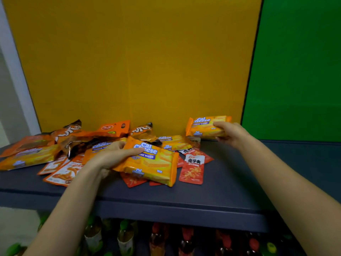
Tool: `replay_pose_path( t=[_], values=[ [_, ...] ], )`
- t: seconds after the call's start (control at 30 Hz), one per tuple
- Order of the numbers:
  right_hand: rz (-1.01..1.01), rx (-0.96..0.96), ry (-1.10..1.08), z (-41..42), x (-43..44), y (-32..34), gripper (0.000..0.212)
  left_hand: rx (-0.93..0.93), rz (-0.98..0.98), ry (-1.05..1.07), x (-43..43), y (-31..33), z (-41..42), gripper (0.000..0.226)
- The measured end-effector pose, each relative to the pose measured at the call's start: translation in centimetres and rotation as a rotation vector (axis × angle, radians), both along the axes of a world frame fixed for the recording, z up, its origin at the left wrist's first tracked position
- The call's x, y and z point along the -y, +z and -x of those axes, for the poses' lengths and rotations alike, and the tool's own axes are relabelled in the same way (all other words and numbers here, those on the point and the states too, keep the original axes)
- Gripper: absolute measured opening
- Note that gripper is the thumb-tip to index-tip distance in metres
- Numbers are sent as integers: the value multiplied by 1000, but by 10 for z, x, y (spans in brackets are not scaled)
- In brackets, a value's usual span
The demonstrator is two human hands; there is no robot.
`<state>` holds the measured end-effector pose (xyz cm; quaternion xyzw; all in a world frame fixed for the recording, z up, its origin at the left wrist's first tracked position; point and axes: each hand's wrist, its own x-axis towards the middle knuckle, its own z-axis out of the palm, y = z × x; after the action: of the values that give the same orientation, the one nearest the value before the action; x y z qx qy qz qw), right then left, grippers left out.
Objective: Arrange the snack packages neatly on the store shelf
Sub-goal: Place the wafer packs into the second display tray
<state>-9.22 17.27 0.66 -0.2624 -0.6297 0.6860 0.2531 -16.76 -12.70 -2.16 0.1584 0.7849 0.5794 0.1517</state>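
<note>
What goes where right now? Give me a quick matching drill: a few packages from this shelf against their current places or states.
Things:
1. Cal Cheese pack at back right
2. Cal Cheese pack in front
3. red sachet
4. bottles

Places:
A. lying flat and untouched on the shelf
B. held by the left hand
C. below the shelf
D. held by the right hand

Pairs: 1-D, 2-B, 3-A, 4-C
</note>
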Motion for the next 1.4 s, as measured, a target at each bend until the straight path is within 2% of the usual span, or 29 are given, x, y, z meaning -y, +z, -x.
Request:
replay_pose_path(
  t=[0.07, 0.23, 0.37, 0.53, 0.63, 0.77, 0.97, 1.1, 1.2, 1.33, 1.4],
  values=[
    [18, -29, 2, -17, -9, 2, 12, 8, -72, -16, -10, 5, -8, 27],
    [39, -96, -8, -76, -38, 3, 14, 15, -187, -44, -57, 15, -32, 8],
    [17, -103, -90, -140, -74, 5, 13, 66, -216, -154, -114, 17, -67, 14],
    [2, -93, -198, -231, -119, 2, 8, 74, -239, -266, -193, 11, -122, 8],
    [-2, -88, -269, -296, -151, -4, 16, 101, -251, -350, -245, 3, -168, 7],
    [-6, -67, -354, -382, -189, -12, 7, 141, -270, -451, -306, -8, -234, 8],
    [10, -55, -504, -489, -237, -20, 21, 187, -292, -576, -383, -20, -317, 9],
    [22, -59, -582, -538, -263, -20, 23, 180, -287, -629, -428, -17, -357, 10],
    [27, -71, -632, -564, -285, -19, 26, 183, -275, -671, -464, -13, -377, 25],
    [39, -106, -691, -588, -318, -15, 13, 175, -276, -711, -513, -5, -397, 34],
    [23, -119, -706, -594, -338, -12, 16, 154, -302, -719, -540, 3, -404, 34]
  ],
)
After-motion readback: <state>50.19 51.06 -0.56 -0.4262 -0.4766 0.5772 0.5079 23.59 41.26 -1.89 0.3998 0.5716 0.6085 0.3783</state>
